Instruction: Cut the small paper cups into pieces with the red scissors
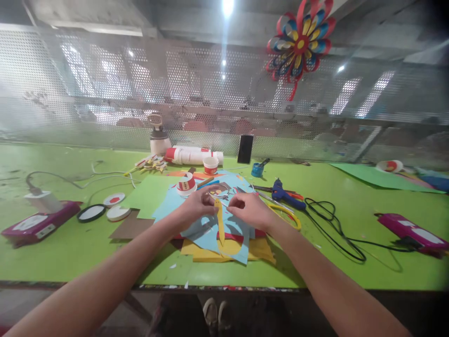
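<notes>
My left hand (196, 206) pinches a narrow yellow paper strip (220, 224) near its top; the strip hangs down and tapers to a point. Close by on the right, my right hand (251, 211) has its fingers pinched together, and whatever lies between them is too small to make out. Beneath both hands are cut sheets of light blue paper (241, 250), with yellow paper (203, 257) under them. A red and white paper cup (186, 184) sits just behind my left hand. Beside my right wrist lie scissors with yellow handles (294, 219).
A blue glue gun (282, 194) with a coiled black cord lies to the right, near a purple power strip (414, 231). Another power strip (42, 220) is at left, beside round lids (91, 213). Behind stand a cup (211, 164), a phone (245, 149) and a blue jar (257, 170).
</notes>
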Demonstrator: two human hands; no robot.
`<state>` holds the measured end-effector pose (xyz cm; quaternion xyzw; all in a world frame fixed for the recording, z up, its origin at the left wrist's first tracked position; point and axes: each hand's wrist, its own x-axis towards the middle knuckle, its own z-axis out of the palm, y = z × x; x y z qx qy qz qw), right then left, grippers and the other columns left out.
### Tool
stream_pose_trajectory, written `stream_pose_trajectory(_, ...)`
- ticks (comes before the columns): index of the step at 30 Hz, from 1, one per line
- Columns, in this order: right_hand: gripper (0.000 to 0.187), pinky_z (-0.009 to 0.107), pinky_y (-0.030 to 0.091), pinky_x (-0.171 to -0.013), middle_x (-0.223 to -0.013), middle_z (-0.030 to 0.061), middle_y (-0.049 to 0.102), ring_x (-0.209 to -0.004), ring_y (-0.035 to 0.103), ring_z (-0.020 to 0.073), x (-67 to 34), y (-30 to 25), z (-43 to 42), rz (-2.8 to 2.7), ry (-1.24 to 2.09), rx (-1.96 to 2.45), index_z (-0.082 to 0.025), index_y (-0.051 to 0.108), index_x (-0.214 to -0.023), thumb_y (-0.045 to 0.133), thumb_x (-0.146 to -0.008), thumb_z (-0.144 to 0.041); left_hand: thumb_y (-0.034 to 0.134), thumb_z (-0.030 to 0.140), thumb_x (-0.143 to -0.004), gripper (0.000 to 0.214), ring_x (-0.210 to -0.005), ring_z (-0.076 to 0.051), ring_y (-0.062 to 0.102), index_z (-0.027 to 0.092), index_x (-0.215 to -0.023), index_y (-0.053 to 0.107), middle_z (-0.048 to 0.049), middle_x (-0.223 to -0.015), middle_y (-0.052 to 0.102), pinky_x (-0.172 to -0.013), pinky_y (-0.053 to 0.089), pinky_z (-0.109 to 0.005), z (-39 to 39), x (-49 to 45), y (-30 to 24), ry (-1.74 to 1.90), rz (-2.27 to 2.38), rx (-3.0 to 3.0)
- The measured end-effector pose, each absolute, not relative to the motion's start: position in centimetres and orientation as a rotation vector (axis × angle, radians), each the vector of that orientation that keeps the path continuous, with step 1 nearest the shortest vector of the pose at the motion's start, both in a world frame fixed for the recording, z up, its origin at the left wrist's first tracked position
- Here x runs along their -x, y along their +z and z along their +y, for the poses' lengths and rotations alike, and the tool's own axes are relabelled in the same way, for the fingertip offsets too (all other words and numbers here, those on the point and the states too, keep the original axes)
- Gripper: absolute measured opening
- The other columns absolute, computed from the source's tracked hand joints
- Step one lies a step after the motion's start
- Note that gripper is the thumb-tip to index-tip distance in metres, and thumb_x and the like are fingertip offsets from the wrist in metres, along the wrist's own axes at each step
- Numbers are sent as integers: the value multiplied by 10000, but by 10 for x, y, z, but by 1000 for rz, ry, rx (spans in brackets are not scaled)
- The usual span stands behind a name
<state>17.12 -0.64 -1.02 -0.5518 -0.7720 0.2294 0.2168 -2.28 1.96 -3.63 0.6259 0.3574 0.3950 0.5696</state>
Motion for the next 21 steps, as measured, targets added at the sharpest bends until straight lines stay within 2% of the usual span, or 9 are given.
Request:
stream_pose_trajectory(6,83,252,502,-567,-659,-19,626,-580,569,110,-170,-7,-8,-1912,1096,1300,-153,659,-778,647,-812,-228,758,149,-652,728,-646,-109,540,153,-1338,511,33,-688,608,-623,427,-261,13,22,-27,943,740,-1465)
stream_pose_trajectory(10,168,260,461,-533,-575,-36,583,-524,521,101,-168,-9,-10,-1803,1211,1197,-162,631,-661,732,-701,-290,759,160,-656,695,-652,-104,548,157,-1313,535,33,-707,613,-639,422,-261,8,22,-24,966,722,-1444)
stream_pose_trajectory(14,219,265,434,-527,-547,-37,580,-508,508,99,-169,-9,-9,-1716,1281,1117,-162,635,-640,764,-656,-338,750,211,-697,617,-688,-119,570,160,-1281,557,19,-724,622,-655,430,-266,4,22,-21,980,744,-1417)
stream_pose_trajectory(16,243,262,424,-529,-561,-37,582,-512,502,93,-170,-9,-9,-1662,1298,1087,-162,634,-644,776,-648,-360,750,251,-708,500,-706,-127,577,151,-1181,622,2,-739,632,-649,425,-265,3,22,-21,941,763,-1399)
stream_pose_trajectory(18,271,260,423,-529,-571,-39,583,-516,499,90,-171,-9,-8,-1609,1312,1061,-163,633,-656,789,-637,-383,756,288,-702,321,-690,-122,564,135,-976,689,-10,-732,634,-635,414,-260,1,22,-21,870,783,-1411)
stream_pose_trajectory(21,309,258,412,-511,-567,-39,585,-508,494,90,-171,-10,-7,-1555,1330,1037,-160,635,-667,814,-610,-405,756,338,-699,219,-596,-100,503,140,-709,666,8,-644,597,-586,378,-253,-1,22,-23,781,814,-1495)
